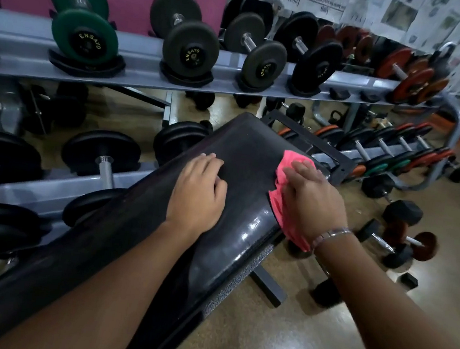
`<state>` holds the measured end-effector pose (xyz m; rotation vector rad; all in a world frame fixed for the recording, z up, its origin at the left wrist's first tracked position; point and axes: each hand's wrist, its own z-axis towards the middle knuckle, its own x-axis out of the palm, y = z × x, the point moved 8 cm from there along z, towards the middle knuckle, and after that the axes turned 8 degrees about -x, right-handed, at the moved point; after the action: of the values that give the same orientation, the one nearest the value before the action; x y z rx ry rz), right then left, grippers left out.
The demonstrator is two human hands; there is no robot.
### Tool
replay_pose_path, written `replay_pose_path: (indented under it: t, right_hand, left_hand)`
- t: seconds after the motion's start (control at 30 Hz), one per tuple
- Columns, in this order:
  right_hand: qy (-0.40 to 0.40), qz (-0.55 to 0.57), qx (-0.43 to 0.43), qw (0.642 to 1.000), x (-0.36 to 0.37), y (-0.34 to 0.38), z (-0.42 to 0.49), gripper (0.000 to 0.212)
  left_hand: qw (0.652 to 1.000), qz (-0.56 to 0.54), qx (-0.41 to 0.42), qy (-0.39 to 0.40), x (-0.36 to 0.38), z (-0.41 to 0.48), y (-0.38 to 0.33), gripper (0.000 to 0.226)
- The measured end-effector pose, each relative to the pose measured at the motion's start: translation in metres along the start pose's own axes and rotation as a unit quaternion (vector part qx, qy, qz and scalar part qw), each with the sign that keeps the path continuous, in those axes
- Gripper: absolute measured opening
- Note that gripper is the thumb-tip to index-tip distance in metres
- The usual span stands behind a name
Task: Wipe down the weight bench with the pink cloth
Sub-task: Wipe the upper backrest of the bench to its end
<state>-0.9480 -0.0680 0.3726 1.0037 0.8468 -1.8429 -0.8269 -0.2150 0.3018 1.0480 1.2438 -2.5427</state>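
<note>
Head view. Rack (pixel 148 77) of dumbbells at left, behind. Left hand (pixel 198 190) lies palm down on the black bench (pixel 248 153), fingers relaxed, gripping nothing. Right hand (pixel 312 202), fingers straight, presses the cloth (pixel 290 160) onto the bench's right edge; the cloth's lower end hangs over the side. Bracelet (pixel 331 234) on right wrist. Loose dumbbells (pixel 403 213) on floor, far right.

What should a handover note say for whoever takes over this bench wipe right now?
Left hand rests on the bench pad, holding nothing.
Right hand presses the pink cloth flat at the pad's right edge, toward the far end.
Done: wiping is under way; how much is covered cannot be told.
Left: probably the pad's near stretch and its sides.
</note>
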Motion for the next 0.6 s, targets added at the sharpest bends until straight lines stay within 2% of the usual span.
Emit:
replay_pose_path:
  t: [0.07, 0.17, 0.2, 0.3, 0.33, 0.47, 0.5, 0.6]
  right_hand:
    - [0.002, 0.033, 0.008, 0.999, 0.011, 0.007, 0.002, 0.044]
    - [-0.037, 0.050, -0.039, 0.997, 0.012, -0.006, -0.022, 0.031]
    - [-0.048, 0.047, -0.026, 0.997, 0.008, -0.014, -0.024, 0.031]
    - [-0.074, 0.068, 0.085, 0.991, 0.011, -0.026, 0.000, 0.029]
    - [-0.072, 0.064, 0.093, 0.991, 0.014, -0.020, 0.008, 0.029]
    - [-0.084, 0.071, -0.027, 0.994, 0.007, -0.015, -0.004, 0.027]
    - [-0.091, 0.073, -0.008, 0.993, 0.002, -0.028, -0.007, 0.027]
    - [-0.087, 0.075, 0.132, 0.985, 0.012, -0.050, 0.014, 0.034]
  left_hand:
    - [1.000, 0.005, -0.005, 0.003, 0.001, 0.001, 0.002, 0.041]
    - [1.000, 0.007, 0.001, 0.006, 0.003, -0.001, -0.001, 0.050]
    - [1.000, 0.011, 0.003, 0.006, 0.004, -0.002, -0.001, 0.053]
    - [1.000, 0.014, 0.001, 0.004, 0.003, 0.000, 0.002, 0.054]
    - [1.000, 0.012, 0.001, 0.004, 0.003, 0.000, 0.002, 0.055]
    - [1.000, 0.004, 0.001, 0.002, 0.004, 0.000, 0.005, 0.053]
    - [1.000, 0.006, 0.002, 0.000, 0.005, -0.001, 0.004, 0.052]
    - [1.000, 0.009, 0.004, -0.003, 0.005, 0.001, 0.004, 0.051]
